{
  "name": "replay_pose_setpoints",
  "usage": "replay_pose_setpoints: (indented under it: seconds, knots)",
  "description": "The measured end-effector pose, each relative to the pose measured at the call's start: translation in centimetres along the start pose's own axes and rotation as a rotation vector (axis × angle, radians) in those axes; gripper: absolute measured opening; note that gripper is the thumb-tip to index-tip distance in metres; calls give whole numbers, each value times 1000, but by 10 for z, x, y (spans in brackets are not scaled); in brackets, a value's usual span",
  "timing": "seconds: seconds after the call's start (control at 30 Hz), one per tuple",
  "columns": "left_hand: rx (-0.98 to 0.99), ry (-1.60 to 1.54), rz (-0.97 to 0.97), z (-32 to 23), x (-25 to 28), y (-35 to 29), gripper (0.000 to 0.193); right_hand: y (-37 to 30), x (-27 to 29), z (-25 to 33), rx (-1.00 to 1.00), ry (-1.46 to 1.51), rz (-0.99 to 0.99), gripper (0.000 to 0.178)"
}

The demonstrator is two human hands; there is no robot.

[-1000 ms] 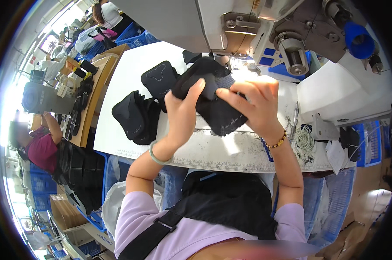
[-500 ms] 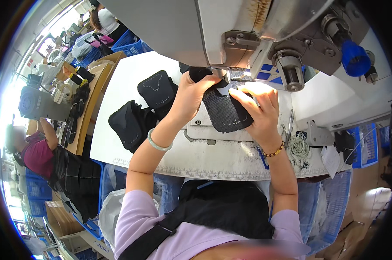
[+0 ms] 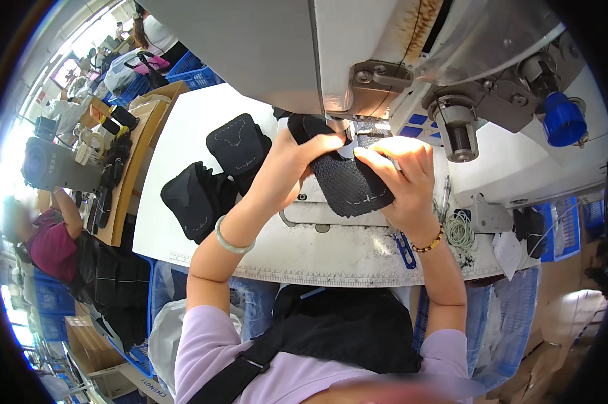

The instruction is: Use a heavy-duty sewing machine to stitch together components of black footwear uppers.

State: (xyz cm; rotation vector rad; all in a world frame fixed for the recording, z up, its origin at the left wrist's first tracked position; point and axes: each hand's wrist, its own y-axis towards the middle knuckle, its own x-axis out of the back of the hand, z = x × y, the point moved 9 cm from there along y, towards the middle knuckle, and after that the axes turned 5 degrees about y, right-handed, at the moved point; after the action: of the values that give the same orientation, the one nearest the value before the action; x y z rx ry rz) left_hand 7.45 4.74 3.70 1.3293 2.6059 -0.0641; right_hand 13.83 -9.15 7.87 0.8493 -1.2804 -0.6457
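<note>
At the far left of the frame, a co-worker in a magenta top (image 3: 48,246) sits beside a grey machine (image 3: 51,165), with a wooden shelf (image 3: 132,168) of small dark items running toward the upper left. Left of centre, two stacks of black fabric pieces (image 3: 213,172) with pale stitched outlines lie on the white tabletop (image 3: 176,155). At centre, the person's left hand (image 3: 294,165), a pale green bangle (image 3: 231,241) on its wrist, closes thumb and fingers on the upper left edge of a black mesh fabric piece (image 3: 347,185). That piece lies flat on the bed of an industrial sewing machine (image 3: 398,54), its far end right under the machine head in the upper centre of the frame. Just to its right, the right hand (image 3: 405,182), wearing a beaded bracelet (image 3: 428,244), presses curled fingers onto the piece's right edge. Blue-handled scissors (image 3: 405,249) rest near the tabletop's front edge, below that wrist. A coil of pale thread (image 3: 460,232) lies farther right, and a blue knob (image 3: 563,121) juts from the machine at upper right.
</note>
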Motion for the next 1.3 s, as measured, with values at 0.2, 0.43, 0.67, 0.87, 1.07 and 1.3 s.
replay_pose_setpoints:
  seconds: [0.2, 0.43, 0.67, 0.87, 1.07, 1.3]
  knots:
    - [17, -65, -1, 3, -13, -13, 16, 1, 4, -10, 11, 128, -43, 36]
    - [-5, -63, 33, 4, -11, -4, 12, 2, 4, -5, 69, -10, -25, 39]
    - [23, -83, 40, 4, -4, 5, 9, -3, -3, 3, 20, -93, 7, 43]
    - [-56, -103, -50, 6, -2, 4, 12, -5, 2, 10, 34, -77, -70, 45]
    - [-67, -162, -97, 8, -5, -2, 10, -4, 4, 21, 94, -57, -79, 29]
    - [-134, -176, -160, 8, -6, -4, 11, -2, 7, 23, 121, -93, -85, 29]
